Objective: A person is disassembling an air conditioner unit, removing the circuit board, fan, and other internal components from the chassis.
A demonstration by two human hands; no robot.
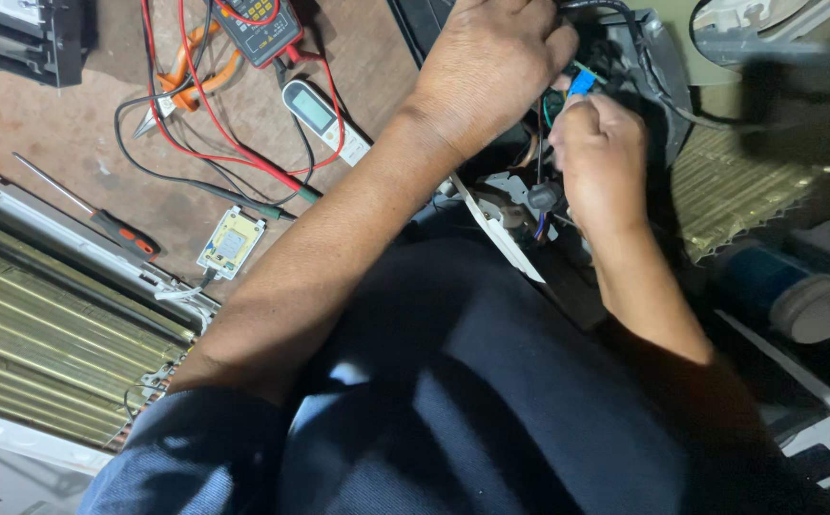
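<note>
- Blue plug point(581, 83) sits on thin wires at the dark box point(658, 86), up top.
- Right hand point(601, 157) pinches the blue plug.
- Left hand point(491, 62) is curled on black wires point(615, 11).
- Red meter point(258, 29) lies on the counter point(52, 133).

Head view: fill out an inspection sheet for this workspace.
Surface: worn brown bench top, scuffed.
Job's things: small blue connector at the dark housing; both hands work there.
Clutter: multimeter, white handheld meter, orange-handled pliers, screwdriver, small yellow circuit board.
Fingers: left hand grips the housing's top; right hand pinches the connector.
Cables: red and black test leads loop across the bench.
Surroundings: finned coil at left, blue cylinder at right.
</note>
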